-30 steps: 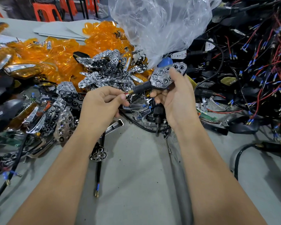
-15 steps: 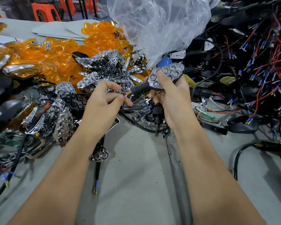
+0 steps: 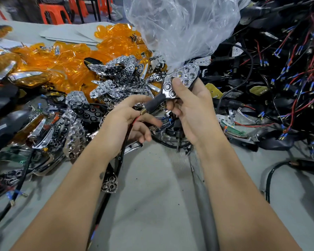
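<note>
The right hand (image 3: 194,113) grips a chrome reflector (image 3: 181,78) by its narrow end, thumb pressed on the face. It holds the part above the desk (image 3: 152,196), just in front of a clear plastic bag (image 3: 179,28). A black stem (image 3: 155,104) slants down and left from the reflector to a brass-coloured tip. From the tip a red-and-black wire (image 3: 130,126) runs through the left hand (image 3: 123,124), whose fingers curl round it close to the tip.

The step looks like drawing the wire through the stem. To do it well, I would pull in line with the stem — a sideways tug could chafe the thin insulation on the metal tip. I would also brace the reflector by its edges, since the mirror finish probably marks easily.

The reflector is glossy and hard-looking, pressed into honeycomb cups; the stem looks matte and rubbery; the wire is thin and limp. Loose reflectors (image 3: 120,78) of the same kind lie heaped behind, beside translucent amber lenses (image 3: 71,57) — and a tangle of wired black housings (image 3: 279,78) fills the right.
</note>
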`<state>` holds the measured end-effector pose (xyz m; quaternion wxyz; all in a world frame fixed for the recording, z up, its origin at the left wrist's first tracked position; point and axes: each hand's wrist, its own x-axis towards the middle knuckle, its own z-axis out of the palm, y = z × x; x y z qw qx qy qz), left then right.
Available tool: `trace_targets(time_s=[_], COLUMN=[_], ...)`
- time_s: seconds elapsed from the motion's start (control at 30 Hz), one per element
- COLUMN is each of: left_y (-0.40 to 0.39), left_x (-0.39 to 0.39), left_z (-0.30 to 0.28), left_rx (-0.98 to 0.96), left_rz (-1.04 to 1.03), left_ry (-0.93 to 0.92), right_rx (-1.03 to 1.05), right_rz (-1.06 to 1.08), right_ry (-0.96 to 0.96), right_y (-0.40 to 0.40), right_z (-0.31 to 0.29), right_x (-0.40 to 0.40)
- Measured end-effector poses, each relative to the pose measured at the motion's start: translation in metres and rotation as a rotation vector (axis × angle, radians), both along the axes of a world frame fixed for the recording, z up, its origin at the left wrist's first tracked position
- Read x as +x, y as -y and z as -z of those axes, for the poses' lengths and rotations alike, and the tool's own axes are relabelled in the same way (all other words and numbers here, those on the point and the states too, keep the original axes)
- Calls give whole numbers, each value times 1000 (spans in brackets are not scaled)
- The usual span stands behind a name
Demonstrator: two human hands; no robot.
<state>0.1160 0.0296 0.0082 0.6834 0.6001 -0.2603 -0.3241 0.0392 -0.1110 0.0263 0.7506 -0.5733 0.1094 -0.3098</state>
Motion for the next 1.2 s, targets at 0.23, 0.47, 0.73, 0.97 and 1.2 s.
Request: trace_targets(time_s=[0.23, 0.47, 0.73, 0.97, 1.2], left_y=[2, 13, 16, 18, 20], left_x=[-2, -4, -9, -12, -15], left_z=[-1, -2, 6, 7, 3], left_rx=[-119, 58, 114, 64, 85], left_rz=[117, 10, -80, -42, -59], left_ry=[-88, 4, 196, 234, 210], right_rx=[-19, -284, -199, -150, -194], right_rz=[45, -112, 21, 158, 202], right_ry=[20, -129, -181, -112, -121], right_y=[5, -1, -3, -6, -4], right_z=[-4, 3, 2, -2, -5], right_x=[-1, 3, 6, 4, 2])
